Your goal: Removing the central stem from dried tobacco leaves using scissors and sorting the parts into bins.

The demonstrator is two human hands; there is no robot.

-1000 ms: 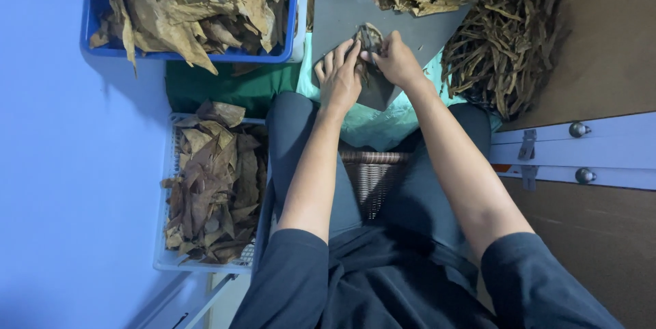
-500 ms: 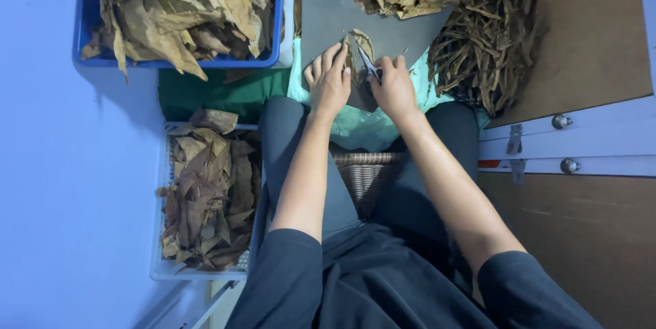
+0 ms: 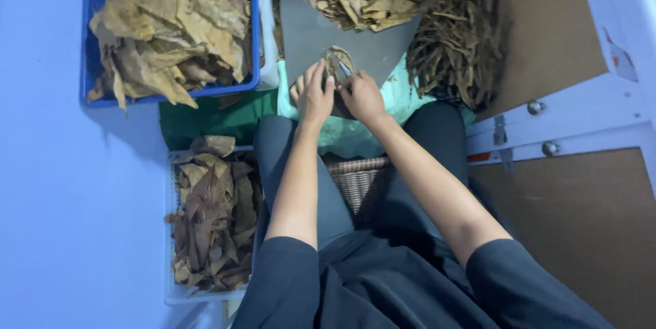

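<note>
Two grips | left hand (image 3: 313,94), right hand (image 3: 362,97) pinching crinkled dry leaf (image 3: 337,62) | grey board (image 3: 372,45)

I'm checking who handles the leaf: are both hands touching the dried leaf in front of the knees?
Touching. The head view shows the left hand and right hand both pinching the dried leaf, fingers overlapping its lower edge.

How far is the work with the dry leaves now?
Done, it seems: a heap of thin strips lies at the right. In hand: both hands, left hand and right hand, hold one dry leaf. Left: the blue crate and white tray are full of leaves.
</note>
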